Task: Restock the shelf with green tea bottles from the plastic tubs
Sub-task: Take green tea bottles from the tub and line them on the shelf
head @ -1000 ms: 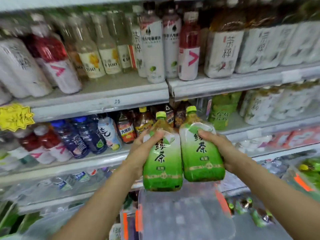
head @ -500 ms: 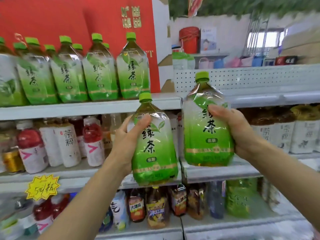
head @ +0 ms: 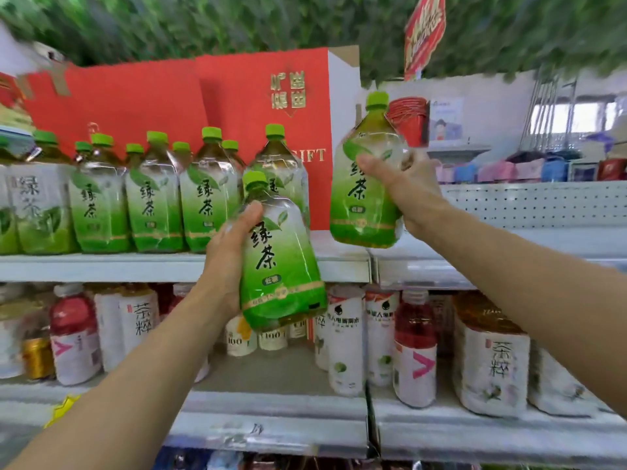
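**Stocking the top shelf.** We hold one green tea bottle in each hand. The left hand [head: 230, 256] wraps the left side of the left bottle [head: 283, 266], with the thumb across its shoulder. This bottle hangs near us, in front of the shelf [head: 135, 266], slightly tilted, with its base below the front edge. The right hand [head: 415, 198] clasps the right bottle [head: 364, 188] from its right side. That bottle is upright, and its base is at the bare stretch of shelf to the right of the standing row [head: 152, 205]. We cannot tell whether it touches the shelf. Both hands are closed round their bottles and apart from each other. A red gift box [head: 258, 130] stands behind the row. The plastic tubs are out of view.

We judge the step in hand to be setting the right bottle down at the row's right end. To do it well, we would lower it flat on its base, label forward, then slide it left against its neighbour. The left bottle must rise clear of the shelf's edge before it goes in, or its base may catch. The bottles look full and their wrap looks slick, so we would let go only once each one stands.
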Tool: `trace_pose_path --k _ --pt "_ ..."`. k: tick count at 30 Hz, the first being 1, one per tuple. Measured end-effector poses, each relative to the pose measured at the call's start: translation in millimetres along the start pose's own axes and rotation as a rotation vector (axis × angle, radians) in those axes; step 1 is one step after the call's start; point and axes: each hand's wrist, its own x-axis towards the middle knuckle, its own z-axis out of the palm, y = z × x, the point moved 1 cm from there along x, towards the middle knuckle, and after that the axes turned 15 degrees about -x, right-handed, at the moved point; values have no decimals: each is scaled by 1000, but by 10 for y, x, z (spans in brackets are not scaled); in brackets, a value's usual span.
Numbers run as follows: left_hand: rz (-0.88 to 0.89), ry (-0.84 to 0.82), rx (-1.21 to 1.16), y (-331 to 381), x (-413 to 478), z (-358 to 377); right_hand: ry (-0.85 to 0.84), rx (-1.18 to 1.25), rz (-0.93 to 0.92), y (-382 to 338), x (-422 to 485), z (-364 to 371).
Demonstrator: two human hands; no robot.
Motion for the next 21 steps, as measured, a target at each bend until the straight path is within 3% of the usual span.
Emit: trace_pose_path --k 7,13,21 --pt "13 -14 74 -41 107 4 -25 -119 -28 310 311 280" --pt "-34 -32 51 -15 136 -15 -211 -458 -4 337 502 155" --pt "-46 -25 57 -45 147 -63 -178 -538 11 325 597 429"
